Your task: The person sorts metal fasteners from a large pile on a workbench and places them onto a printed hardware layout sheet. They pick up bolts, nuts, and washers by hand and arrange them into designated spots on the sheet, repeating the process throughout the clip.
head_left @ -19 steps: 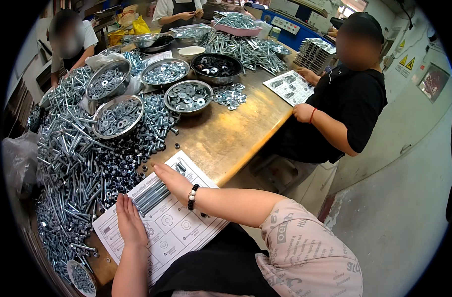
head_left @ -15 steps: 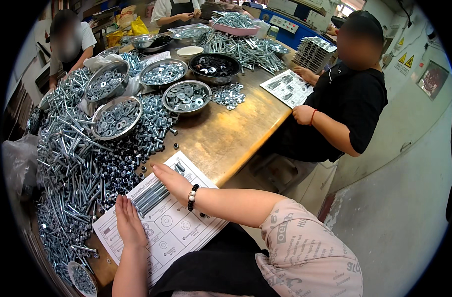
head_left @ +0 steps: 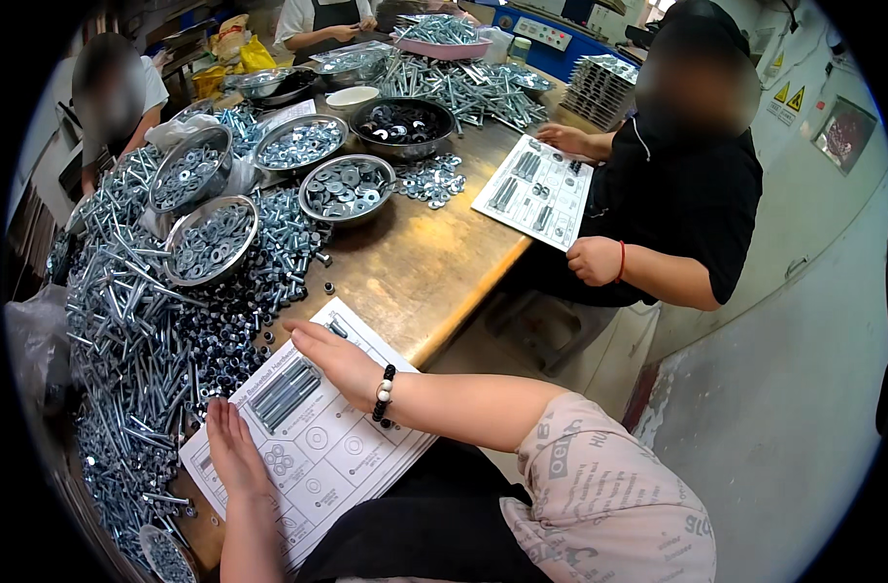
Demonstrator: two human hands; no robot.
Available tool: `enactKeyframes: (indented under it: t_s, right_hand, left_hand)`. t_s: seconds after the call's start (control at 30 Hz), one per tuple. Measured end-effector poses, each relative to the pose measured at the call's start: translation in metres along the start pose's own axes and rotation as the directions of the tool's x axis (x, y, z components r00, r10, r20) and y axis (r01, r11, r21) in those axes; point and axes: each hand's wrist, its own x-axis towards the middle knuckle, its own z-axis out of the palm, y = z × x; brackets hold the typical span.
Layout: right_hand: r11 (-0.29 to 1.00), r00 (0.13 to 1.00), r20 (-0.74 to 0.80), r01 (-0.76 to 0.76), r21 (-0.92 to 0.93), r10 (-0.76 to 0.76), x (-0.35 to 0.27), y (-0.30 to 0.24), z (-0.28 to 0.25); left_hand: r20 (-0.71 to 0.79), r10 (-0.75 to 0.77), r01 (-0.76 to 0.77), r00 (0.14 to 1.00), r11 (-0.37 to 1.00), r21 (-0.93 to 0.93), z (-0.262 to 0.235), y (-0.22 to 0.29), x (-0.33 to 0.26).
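A printed sheet (head_left: 366, 471) with hardware drawings lies on top of a paper stack at the table's near edge. Several long silvery bolts (head_left: 287, 394) lie side by side on its upper part. My left hand (head_left: 238, 459) rests along the sheet's left side, fingers stretched out, slightly apart from the bolts. On the other side, my right hand (head_left: 335, 365) is held flat, fingers extended, by the bolts' right end. Neither hand grips anything. Beyond the right hand, smaller bolts (head_left: 336, 328) lie near the sheet's top edge, partly hidden by it.
Loose bolts (head_left: 123, 369) and dark-centred nuts (head_left: 221, 335) are heaped at left. Metal bowls of washers (head_left: 347, 189) stand farther back, near a pink basin (head_left: 442, 47) of bolts. At right, a co-worker (head_left: 687, 204) holds a hardware-covered sheet (head_left: 536, 189) over the table edge.
My left hand has drawn slightly away from the long bolts, which now lie in a compact row. The co-worker's sheet has moved nearer the table's front edge. The whole view has shifted a little.
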Motion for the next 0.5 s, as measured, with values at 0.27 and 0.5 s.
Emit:
enactKeyframes:
  t_s: [0.27,0.5]
  right_hand:
    - [0.999,0.999,0.024,0.031,0.017,-0.032,-0.018,-0.014,-0.012]
    - [0.997,0.999,-0.007,0.037,0.062,-0.037,-0.040,-0.020,-0.031]
  left_hand:
    - [-0.005,0.003,-0.003,1.000,1.000,0.005,-0.005,0.003,-0.003]
    - [-0.004,-0.014,0.014,1.000,1.000,0.002,-0.009,0.003,0.000]
